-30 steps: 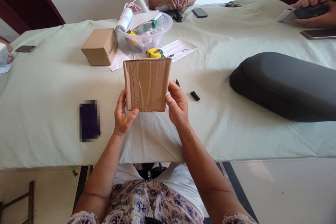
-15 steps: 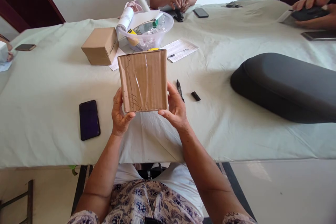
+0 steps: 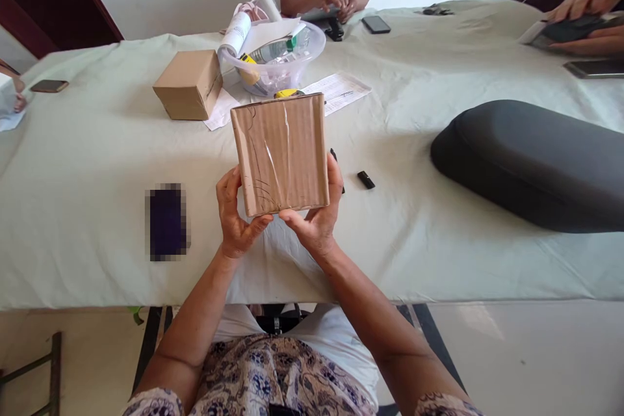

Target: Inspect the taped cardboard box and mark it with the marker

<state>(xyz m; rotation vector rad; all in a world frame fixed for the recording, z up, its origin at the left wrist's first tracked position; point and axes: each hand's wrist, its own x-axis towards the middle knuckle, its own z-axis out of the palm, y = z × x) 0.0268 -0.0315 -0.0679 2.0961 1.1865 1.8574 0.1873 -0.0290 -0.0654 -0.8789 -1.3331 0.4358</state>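
A brown cardboard box [image 3: 283, 153] is held up in front of me, with clear tape and dark pen lines on the side facing me. My left hand [image 3: 237, 218] grips its lower left edge, thumb along the bottom. On the lower right, my right hand [image 3: 319, 214] closes round the box, its thumb also at the bottom edge. A pen, mostly hidden behind my right hand, lies on the table. Just right of it is a small black piece like a cap [image 3: 365, 179]. A pixelated dark phone-shaped object [image 3: 168, 222] lies to the left.
A second cardboard box [image 3: 188, 86] stands at the back left, beside a clear plastic basin [image 3: 312, 52] holding a bottle and rolls. Printed paper [image 3: 348, 92] lies behind my box. A large black padded object [image 3: 526, 162] takes up the right. Other people's hands [image 3: 585, 6] are at the far sides.
The held box has shifted slightly right and tilted a little. My right thumb has slid left along the bottom edge, and my right hand now covers more of the pen.
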